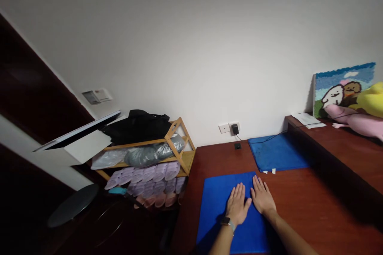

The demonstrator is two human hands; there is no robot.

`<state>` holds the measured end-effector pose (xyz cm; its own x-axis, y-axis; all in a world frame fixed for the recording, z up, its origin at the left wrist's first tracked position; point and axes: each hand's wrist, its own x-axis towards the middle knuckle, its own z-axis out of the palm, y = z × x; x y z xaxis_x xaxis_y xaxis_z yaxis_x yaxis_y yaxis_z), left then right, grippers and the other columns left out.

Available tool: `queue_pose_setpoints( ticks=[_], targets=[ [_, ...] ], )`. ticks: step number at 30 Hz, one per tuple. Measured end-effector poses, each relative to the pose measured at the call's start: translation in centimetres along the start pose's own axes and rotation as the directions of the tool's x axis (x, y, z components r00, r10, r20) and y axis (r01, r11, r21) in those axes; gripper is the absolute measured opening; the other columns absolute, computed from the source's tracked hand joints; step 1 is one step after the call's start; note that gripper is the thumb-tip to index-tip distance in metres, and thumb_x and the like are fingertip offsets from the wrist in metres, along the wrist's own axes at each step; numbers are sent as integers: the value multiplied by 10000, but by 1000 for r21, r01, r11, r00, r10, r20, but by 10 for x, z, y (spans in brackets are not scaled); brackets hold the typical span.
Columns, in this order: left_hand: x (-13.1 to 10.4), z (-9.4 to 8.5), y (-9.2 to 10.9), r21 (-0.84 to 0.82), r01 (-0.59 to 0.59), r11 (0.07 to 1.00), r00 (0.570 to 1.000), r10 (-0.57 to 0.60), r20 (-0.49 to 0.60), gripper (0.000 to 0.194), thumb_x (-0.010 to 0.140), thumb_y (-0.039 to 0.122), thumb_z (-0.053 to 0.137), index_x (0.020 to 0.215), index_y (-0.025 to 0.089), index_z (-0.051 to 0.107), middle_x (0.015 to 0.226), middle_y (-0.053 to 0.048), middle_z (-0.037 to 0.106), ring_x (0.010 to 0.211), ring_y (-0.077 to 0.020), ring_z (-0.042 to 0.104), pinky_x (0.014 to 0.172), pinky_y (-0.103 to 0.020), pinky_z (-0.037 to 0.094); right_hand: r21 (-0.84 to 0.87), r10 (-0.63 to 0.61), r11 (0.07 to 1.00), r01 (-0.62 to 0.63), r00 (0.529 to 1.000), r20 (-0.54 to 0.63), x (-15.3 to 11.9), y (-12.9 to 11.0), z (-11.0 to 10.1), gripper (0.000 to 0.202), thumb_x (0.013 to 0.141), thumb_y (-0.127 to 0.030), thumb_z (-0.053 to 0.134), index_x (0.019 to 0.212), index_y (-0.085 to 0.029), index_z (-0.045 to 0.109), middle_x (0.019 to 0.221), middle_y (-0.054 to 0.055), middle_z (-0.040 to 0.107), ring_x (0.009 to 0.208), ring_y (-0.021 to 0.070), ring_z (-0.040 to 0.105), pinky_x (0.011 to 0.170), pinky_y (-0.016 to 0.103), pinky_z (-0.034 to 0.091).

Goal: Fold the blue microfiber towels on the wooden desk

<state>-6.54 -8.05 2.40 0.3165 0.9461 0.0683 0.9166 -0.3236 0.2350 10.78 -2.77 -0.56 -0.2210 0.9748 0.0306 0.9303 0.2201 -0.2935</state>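
A bright blue cloth or mat (214,203) lies flat on the reddish-brown desk (299,199). My left hand (237,204) rests palm down on its middle, fingers stretched out and pointing away from me, with a watch on the wrist. Along the mat's right edge lies my right hand (262,196), also palm down with its fingers extended, partly over the mat and partly over the desk. A small gap separates the two hands. Neither hand holds anything that shows.
Behind the mat lies a darker blue folded cloth (278,153) with a black cable across it. A wall socket (229,128) holds a black plug. Right stands a raised surface with a pink plush toy (359,121) and picture (344,87). Left is a wooden rack (187,161) with slippers.
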Motion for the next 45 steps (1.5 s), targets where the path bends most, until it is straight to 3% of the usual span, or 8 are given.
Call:
queue_pose_setpoints(
  ticks=[3, 7, 12, 23, 30, 39, 42, 45],
  targets=[
    [-27, -19, -50, 20, 170, 985, 985, -170, 4, 715, 1075, 574, 166, 1657, 162, 212, 1719, -99, 226, 1595, -255, 208, 1315, -502, 236, 25, 32, 999, -32, 999, -5, 0, -3, -2, 680, 1031, -384, 193, 1641, -91, 259, 1710, 84, 246, 1597, 246, 189, 1302, 470, 137],
    [-70, -41, -121, 53, 376, 925, 927, -374, -34, 735, 1069, 602, 177, 1657, 163, 231, 1714, -119, 239, 1589, -271, 223, 1304, -526, 247, 5, 38, 999, -38, 999, 15, -1, -4, -3, 693, 1027, -399, 179, 1642, -86, 250, 1714, 79, 235, 1596, 241, 193, 1302, 462, 141],
    [-103, -47, -168, 45, 340, 939, 940, -340, -17, 717, 1070, 599, 213, 1665, 198, 204, 1724, -80, 243, 1590, -230, 225, 1308, -467, 248, -16, 52, 999, -52, 998, 20, -1, -5, -3, 703, 1025, -407, 165, 1643, -78, 233, 1719, 71, 226, 1598, 233, 179, 1306, 450, 139],
    [-104, -36, -174, -10, 294, 956, 948, -293, -122, 716, 1066, 602, 237, 1658, 200, 242, 1713, -70, 301, 1583, -207, 267, 1309, -429, 241, -33, 43, 999, -41, 998, 40, 12, 2, -10, 704, 1036, -440, 135, 1646, -111, 256, 1714, 59, 251, 1589, 224, 216, 1294, 427, 194],
    [-104, -28, -181, -6, 278, 961, 950, -275, -150, 699, 1063, 586, 285, 1669, 249, 199, 1715, -46, 303, 1577, -227, 290, 1296, -452, 276, -67, 57, 996, -55, 998, 38, 32, 1, -10, 700, 1035, -418, 141, 1650, -93, 224, 1723, 66, 226, 1601, 218, 165, 1303, 428, 138],
    [-101, -45, -180, -25, 354, 935, 933, -354, -62, 692, 1067, 576, 267, 1667, 240, 195, 1715, -46, 308, 1578, -203, 279, 1309, -458, 247, 20, 50, 999, -50, 999, -3, 31, -2, -8, 694, 1035, -420, 187, 1642, -94, 269, 1712, 86, 245, 1596, 239, 188, 1302, 461, 142],
    [-78, -54, -162, 8, 407, 914, 906, -402, -135, 675, 1076, 540, 231, 1665, 211, 203, 1717, -70, 292, 1587, -224, 249, 1312, -498, 237, 60, 43, 997, -42, 999, -26, 32, -3, -7, 691, 1036, -428, 216, 1638, -97, 288, 1704, 93, 261, 1595, 248, 196, 1302, 476, 150],
    [-34, -52, -112, 36, 269, 963, 949, -258, -179, 660, 1083, 522, 216, 1667, 216, 197, 1728, -58, 253, 1596, -224, 220, 1316, -484, 231, 73, 41, 997, -38, 999, -34, 31, -3, -7, 689, 1043, -434, 209, 1641, -100, 274, 1708, 90, 249, 1596, 248, 189, 1303, 478, 150]
  ],
)
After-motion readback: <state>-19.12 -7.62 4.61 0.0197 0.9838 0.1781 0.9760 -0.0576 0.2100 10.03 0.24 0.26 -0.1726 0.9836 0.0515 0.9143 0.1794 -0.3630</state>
